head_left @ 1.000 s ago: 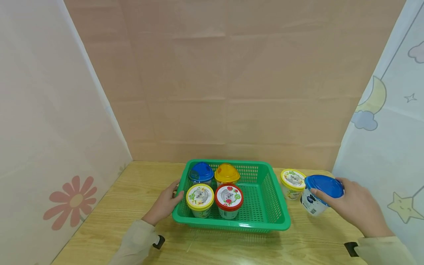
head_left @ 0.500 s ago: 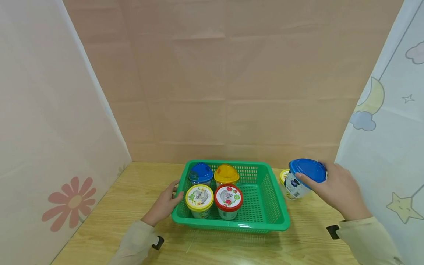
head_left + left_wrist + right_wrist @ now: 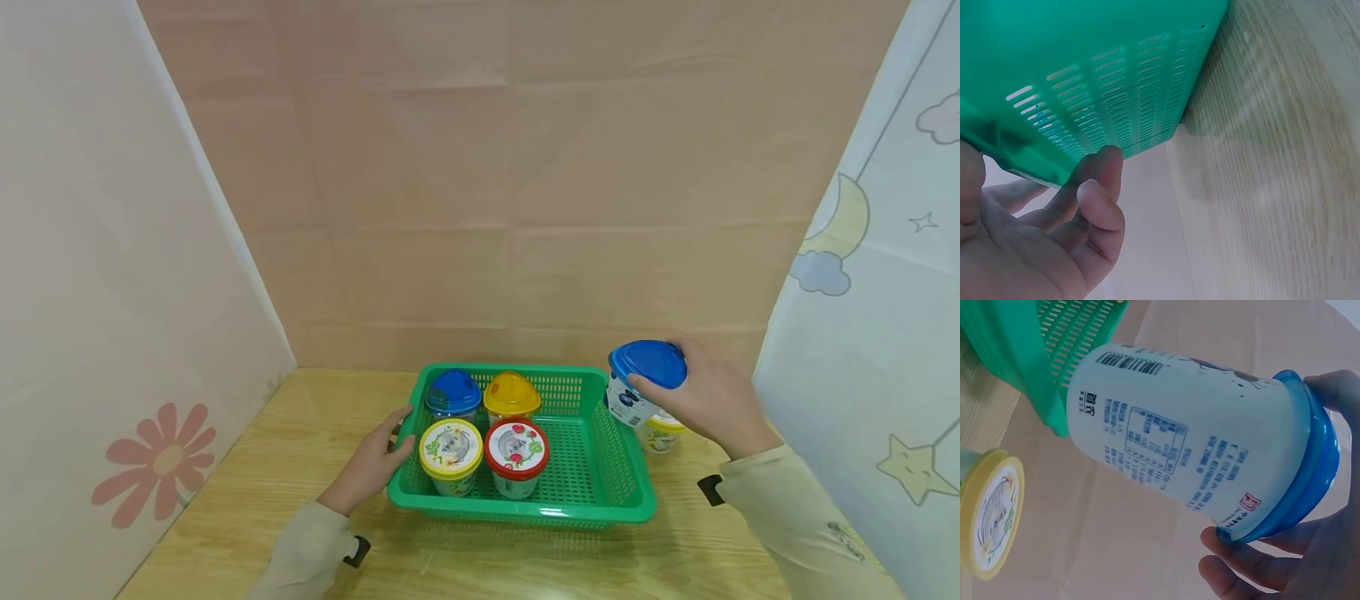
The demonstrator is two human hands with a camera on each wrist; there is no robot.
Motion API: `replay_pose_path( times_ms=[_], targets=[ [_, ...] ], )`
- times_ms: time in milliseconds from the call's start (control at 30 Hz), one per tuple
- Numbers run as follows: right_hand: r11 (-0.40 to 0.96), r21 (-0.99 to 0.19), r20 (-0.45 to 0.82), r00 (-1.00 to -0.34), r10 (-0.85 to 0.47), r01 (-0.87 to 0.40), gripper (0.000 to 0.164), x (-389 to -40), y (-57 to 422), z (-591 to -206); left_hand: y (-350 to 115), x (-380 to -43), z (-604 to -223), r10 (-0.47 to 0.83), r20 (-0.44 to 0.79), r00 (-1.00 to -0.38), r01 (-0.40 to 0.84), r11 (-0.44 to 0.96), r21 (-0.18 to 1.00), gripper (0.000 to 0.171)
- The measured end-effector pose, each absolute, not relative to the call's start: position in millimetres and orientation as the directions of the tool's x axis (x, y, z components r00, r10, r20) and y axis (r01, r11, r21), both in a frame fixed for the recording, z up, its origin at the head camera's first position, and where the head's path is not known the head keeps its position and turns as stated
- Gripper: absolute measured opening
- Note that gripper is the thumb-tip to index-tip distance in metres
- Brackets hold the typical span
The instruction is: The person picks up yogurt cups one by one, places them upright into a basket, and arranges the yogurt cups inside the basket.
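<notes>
My right hand [image 3: 712, 400] holds a white yogurt tub [image 3: 1172, 437] by its blue domed lid [image 3: 652, 364], thumb on one side and fingers on the other. The tub hangs tilted at the right rim of a green plastic basket [image 3: 525, 510], overlapping it in the head view. My left hand [image 3: 371, 467] grips the basket's left rim; in the left wrist view its fingers curl under the rim beside the slotted wall. Inside the basket sit a blue-lidded tub [image 3: 454, 395], an orange-lidded tub [image 3: 513, 397], a yellow-lidded tub [image 3: 452, 450] and a red-lidded tub [image 3: 517, 454].
Another yellow-lidded tub [image 3: 660, 433] stands on the wooden table [image 3: 337, 417] just right of the basket, partly hidden by the held tub. A brown paper backdrop [image 3: 465, 208] rises behind the table, with printed white sheets at both sides.
My right hand has carried the blue-lidded tub leftward and up, from the table's right side past the yellow-lidded tub to the basket's right rim. My left hand stays at the basket.
</notes>
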State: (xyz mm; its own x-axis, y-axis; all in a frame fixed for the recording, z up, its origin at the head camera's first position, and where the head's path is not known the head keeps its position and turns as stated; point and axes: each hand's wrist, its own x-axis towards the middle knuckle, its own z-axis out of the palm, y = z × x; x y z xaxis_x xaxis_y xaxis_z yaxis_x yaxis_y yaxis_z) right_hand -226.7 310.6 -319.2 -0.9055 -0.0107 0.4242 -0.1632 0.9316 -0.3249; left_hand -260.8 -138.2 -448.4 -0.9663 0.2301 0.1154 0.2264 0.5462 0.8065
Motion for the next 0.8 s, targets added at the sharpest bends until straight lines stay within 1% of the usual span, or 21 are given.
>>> replay_pose_path(
  times_ms=[267, 533, 800],
  targets=[
    [0.936, -0.313, 0.356, -0.933, -0.044, -0.164, 0.087, -242, 293, -322, -138, -261, -451, 0.233, 0.125, -0.964, 0.235, 0.536, 0.811, 0.055],
    [0.941, -0.287, 0.3, -0.95, -0.087, -0.177, 0.084, -261, 279, -330, -136, -258, -449, 0.234, 0.118, -0.965, 0.228, 0.527, 0.819, 0.055],
    [0.949, -0.276, 0.234, -0.968, -0.091, -0.156, 0.081, -277, 270, -337, -137, -259, -448, 0.231, 0.116, -0.966, 0.229, 0.554, 0.801, 0.055]
  ],
)
